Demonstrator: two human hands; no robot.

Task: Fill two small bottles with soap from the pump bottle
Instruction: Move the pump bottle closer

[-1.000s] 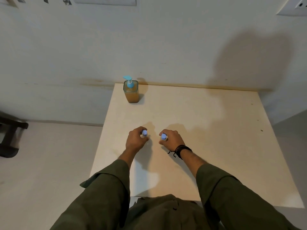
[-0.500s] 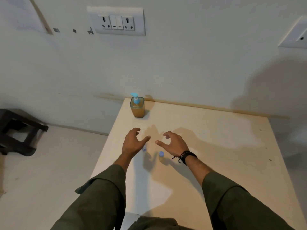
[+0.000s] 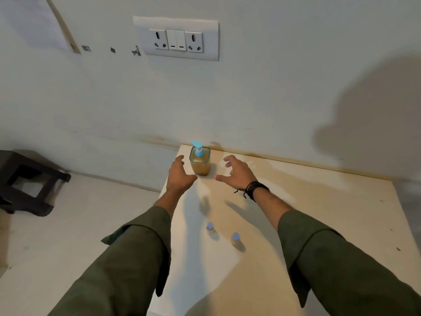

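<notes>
Amber soap fills the square pump bottle (image 3: 200,164), which stands upright with its blue pump at the table's (image 3: 319,224) far left corner, close to the wall. The left hand (image 3: 180,176) is just left of it, fingers spread and holding nothing; the right hand (image 3: 237,172) is to its right, fingers loosely curved, also holding nothing. Neither plainly touches the bottle. Two small vials, the left vial (image 3: 210,227) and right vial (image 3: 236,238), stand capped in blue between the forearms, nearer the person.
</notes>
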